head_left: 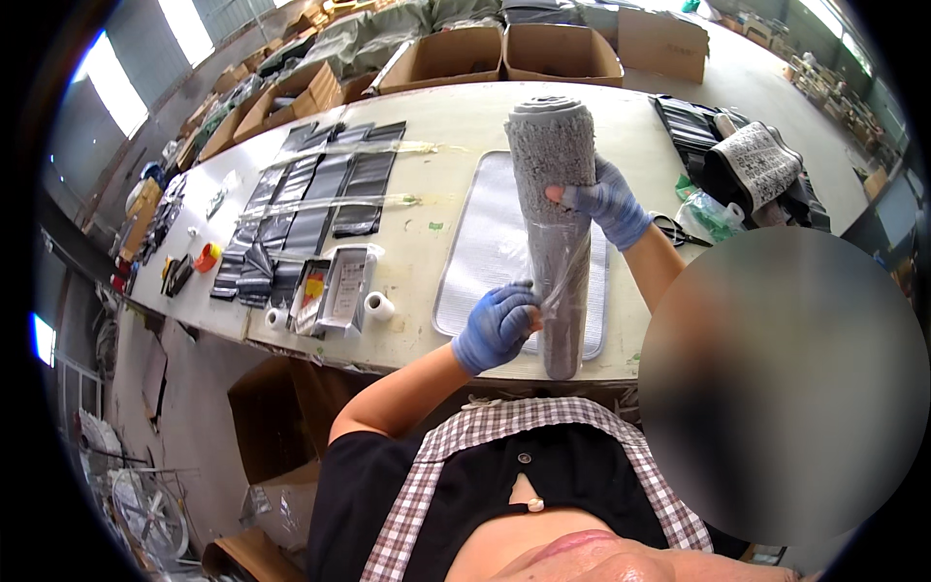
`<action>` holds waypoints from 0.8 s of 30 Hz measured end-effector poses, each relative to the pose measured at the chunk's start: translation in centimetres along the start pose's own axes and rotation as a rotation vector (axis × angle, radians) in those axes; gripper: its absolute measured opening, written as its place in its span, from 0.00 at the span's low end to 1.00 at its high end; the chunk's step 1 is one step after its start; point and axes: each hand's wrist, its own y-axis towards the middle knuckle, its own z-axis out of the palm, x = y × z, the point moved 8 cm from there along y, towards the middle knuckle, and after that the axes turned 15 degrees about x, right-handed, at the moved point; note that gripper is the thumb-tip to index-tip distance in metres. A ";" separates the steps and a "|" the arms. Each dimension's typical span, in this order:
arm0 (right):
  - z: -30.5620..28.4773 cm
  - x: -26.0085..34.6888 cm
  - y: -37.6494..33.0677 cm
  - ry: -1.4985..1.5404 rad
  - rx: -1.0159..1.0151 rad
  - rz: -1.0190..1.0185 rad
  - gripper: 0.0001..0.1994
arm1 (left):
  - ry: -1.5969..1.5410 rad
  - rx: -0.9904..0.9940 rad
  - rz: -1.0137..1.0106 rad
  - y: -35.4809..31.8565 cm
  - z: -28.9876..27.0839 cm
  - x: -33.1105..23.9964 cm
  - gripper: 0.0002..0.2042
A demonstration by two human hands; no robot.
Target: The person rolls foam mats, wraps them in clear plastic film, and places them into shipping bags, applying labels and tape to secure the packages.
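Right hand: my right hand (609,206) is wrapped around the upper part of the grey roll (551,145), thumb across its front, fingers behind its right side.
Left hand: my left hand (497,328) is lower down at the roll's left side, fingertips drawn together on clear film (564,281).
Grey roll: it runs through my right-hand grip, shaggy top end beyond my fingers, lower end toward my body beside my left hand; I cannot tell whether that end touches the table (436,112).
Film: it stretches in creases from my left fingertips across the roll, below my right hand.
Under the grip: a silvery mat (475,262) lies flat behind the roll.
Right of the grip: black-handled scissors (679,231) lie near my right wrist, with a patterned bundle (758,160) farther out.
Left of the grip: a white roll (379,307) stands beside a grey tray (370,267); dark plastic bags (315,194) lie beyond them.
Far from the grip: open cardboard boxes (442,60) line the table's opposite edge.
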 end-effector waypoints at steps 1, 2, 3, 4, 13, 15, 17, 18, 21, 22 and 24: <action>0.0 0.1 0.6 0.017 -0.003 -0.036 0.42 | 0.002 0.137 -0.024 -0.4 0.3 0.1 0.10; 0.1 0.3 1.3 0.035 -0.006 -0.071 0.39 | 0.000 0.273 -0.048 -1.4 0.2 0.2 0.10; 0.7 2.0 1.7 -0.029 -0.030 -0.164 0.37 | -0.004 0.405 -0.091 -2.9 0.0 -0.3 0.10; -1.3 0.9 2.0 0.010 -0.183 -0.152 0.35 | -0.113 0.511 -0.090 -4.2 0.4 -1.6 0.07; -10.9 -0.9 5.5 0.056 -0.715 -0.097 0.31 | 0.170 1.266 -1.777 -59.6 -14.1 -0.8 0.19; -7.9 -2.4 5.7 -0.089 -0.708 -0.038 0.30 | 0.191 0.981 -2.205 -72.0 -24.3 -4.6 0.16; -3.7 -2.6 6.5 -0.276 -0.682 0.038 0.30 | -0.036 0.057 -2.638 -81.4 -29.4 -8.8 0.14; -1.6 -2.6 7.0 -0.365 -0.668 0.075 0.29 | -0.343 -0.602 -2.730 -85.4 -29.8 -10.3 0.15; 3.4 -8.5 10.7 -0.468 -0.544 0.244 0.28 | -0.110 -1.304 -2.778 -95.8 -39.1 -20.3 0.18; 5.1 -8.6 11.4 -0.550 -0.523 0.283 0.28 | 0.054 -1.511 -2.736 -97.4 -40.6 -19.0 0.18; 8.5 -8.5 12.1 -0.700 -0.482 0.363 0.27 | 0.183 -1.807 -2.284 -99.7 -44.5 -15.9 0.15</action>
